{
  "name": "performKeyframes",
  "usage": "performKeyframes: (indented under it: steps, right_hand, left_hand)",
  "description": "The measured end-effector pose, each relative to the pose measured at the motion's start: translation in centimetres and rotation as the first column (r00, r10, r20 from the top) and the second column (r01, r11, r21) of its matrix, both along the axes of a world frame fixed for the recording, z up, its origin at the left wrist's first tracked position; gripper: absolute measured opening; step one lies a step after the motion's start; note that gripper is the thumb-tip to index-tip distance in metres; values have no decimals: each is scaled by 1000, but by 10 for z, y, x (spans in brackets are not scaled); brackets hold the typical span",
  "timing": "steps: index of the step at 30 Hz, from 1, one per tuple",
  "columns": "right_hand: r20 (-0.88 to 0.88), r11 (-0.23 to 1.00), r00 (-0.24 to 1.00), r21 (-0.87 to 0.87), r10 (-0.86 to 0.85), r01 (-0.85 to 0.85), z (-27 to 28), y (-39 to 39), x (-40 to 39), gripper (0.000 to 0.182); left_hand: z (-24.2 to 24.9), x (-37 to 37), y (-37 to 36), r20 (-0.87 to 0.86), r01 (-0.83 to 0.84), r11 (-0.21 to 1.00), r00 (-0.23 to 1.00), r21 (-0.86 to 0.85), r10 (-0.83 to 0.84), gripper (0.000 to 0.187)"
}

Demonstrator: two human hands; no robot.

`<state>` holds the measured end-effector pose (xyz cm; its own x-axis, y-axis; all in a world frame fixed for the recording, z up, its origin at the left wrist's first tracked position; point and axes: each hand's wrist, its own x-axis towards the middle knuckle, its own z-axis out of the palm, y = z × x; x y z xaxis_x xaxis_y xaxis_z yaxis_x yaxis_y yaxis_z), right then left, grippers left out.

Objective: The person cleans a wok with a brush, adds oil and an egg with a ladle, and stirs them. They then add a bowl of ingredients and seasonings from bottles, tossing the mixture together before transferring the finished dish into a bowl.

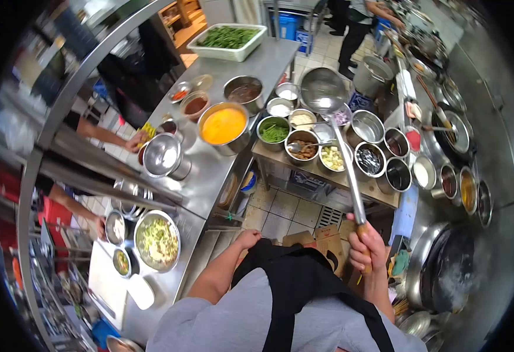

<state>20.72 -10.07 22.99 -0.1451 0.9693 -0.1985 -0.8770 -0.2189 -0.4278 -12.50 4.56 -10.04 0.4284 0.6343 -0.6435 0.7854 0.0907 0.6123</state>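
Observation:
My right hand [368, 247] is wrapped round the wooden grip of a long metal ladle [347, 167]. The ladle's wide round bowl [323, 90] is raised over the far end of a stand of metal tubs, and I make out no food in it. Below the shaft are tubs of diced pale yellow pieces [332, 157], brown chunks [302, 145] with a spoon, and chopped greens [274, 129]. My left hand [248, 239] is at my side by the black apron [292, 258], its fingers curled in, with nothing visible in them.
A steaming black wok [452, 267] sits at the right, below bowls of sauce [467, 190]. On the left steel counter [207, 193] stand a pot of orange liquid [223, 124] and a tray of greens [227, 41]. A co-worker's hands [136, 141] reach in from the left; another person [359, 29] stands at the back.

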Motion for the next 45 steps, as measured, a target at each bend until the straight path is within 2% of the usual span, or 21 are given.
performKeyframes:
  steps: [1,2,3,5,7,8,10,11,13,14,16,17,19,20,22,25,28,31,37,40,45]
  right_hand:
    - [13,1000,1000,-5,26,-26,9,18,-8,50]
    - [352,993,932,-98,92,-61,18,37,-16,52]
    - [640,979,748,-195,173,-60,25,54,-23,54]
    - [868,972,442,-181,229,-148,37,90,-36,56]
    - [944,967,255,-164,211,-193,33,120,-48,55]
    - [962,963,180,-166,206,-214,35,133,-59,55]
    - [973,952,95,-181,210,-245,34,152,-80,55]
    - [981,951,7,-186,194,-247,29,159,-88,55]
    - [979,948,-88,-200,183,-246,28,168,-103,55]
    - [963,935,-37,-267,266,-234,30,172,-110,54]
    - [905,893,71,-398,420,-210,35,177,-118,53]
    - [819,888,343,-420,461,-190,37,180,-120,38]
    - [572,862,653,-414,496,-292,40,185,-114,16]
    - [575,865,656,-415,489,-282,41,186,-115,16]
    - [414,881,808,-399,420,-254,42,184,-117,24]
    - [356,909,861,-336,364,-245,47,182,-122,20]
    - [362,919,864,-312,351,-242,52,180,-122,10]
    - [321,927,889,-293,326,-234,55,176,-122,8]
    - [196,936,939,-271,281,-224,47,167,-124,18]
    - [-227,924,928,-182,294,-337,33,162,-133,34]
    - [-499,928,824,-94,269,-360,35,147,-151,34]
  left_hand:
    - [5,-8,-1,77,-158,985,984,-67,163,35]
    - [20,-14,-1,194,-353,910,898,-215,394,37]
    - [41,-20,-6,266,-497,780,749,-381,607,40]
    - [78,-41,-17,413,-564,537,344,-627,843,49]
    - [120,-66,-39,515,-503,409,-86,-762,853,47]
    - [133,-80,-48,505,-502,394,-102,-770,857,47]
    - [148,-106,-66,427,-477,153,-542,-865,724,46]
    - [150,-121,-73,414,-471,140,-552,-871,724,46]
    - [150,-152,-82,218,-237,40,-797,-971,564,40]
    - [142,-165,-84,207,-229,33,-797,-973,567,40]
    - [125,-180,-86,252,-418,-130,-736,-899,629,31]
    - [121,-183,-92,242,-411,-130,-733,-902,635,31]
    - [120,-188,-102,194,-433,-177,-684,-884,703,22]
    - [134,-182,-106,232,-496,-189,-667,-847,708,23]
    - [147,-178,-116,243,-532,-133,-577,-836,780,25]
    - [163,-172,-111,244,-543,-33,-430,-839,869,29]
    - [172,-169,-85,283,-628,103,-193,-771,940,36]
    - [181,-166,-57,381,-643,228,-108,-732,918,41]
    - [200,-161,-20,404,-623,278,-67,-731,912,48]
    - [218,-156,-2,363,-631,308,45,-712,931,48]
    - [215,-132,37,524,-616,394,-36,-682,851,41]
